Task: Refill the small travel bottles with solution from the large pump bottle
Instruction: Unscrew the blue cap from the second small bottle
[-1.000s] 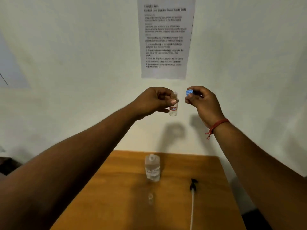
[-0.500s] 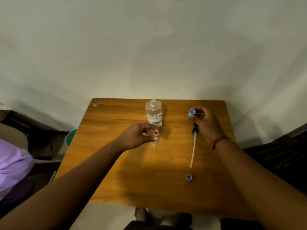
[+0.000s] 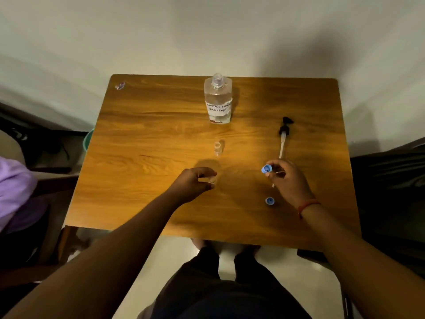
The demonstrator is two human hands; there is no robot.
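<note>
My left hand (image 3: 192,184) has its grip clamped on a small travel bottle (image 3: 211,180), held low over the table (image 3: 147,162), nearer me than the large bottle (image 3: 218,100). My right hand (image 3: 286,178) pinches a blue cap (image 3: 266,168). A second small bottle (image 3: 218,148) stands between my left hand and the large bottle. The pump (image 3: 284,132) lies right of the large bottle, with another blue cap (image 3: 269,201) nearer me.

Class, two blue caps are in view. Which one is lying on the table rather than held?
The blue cap nearest the table's front edge lies free on the wood. The other cap is pinched in the right hand, farther back.
</note>
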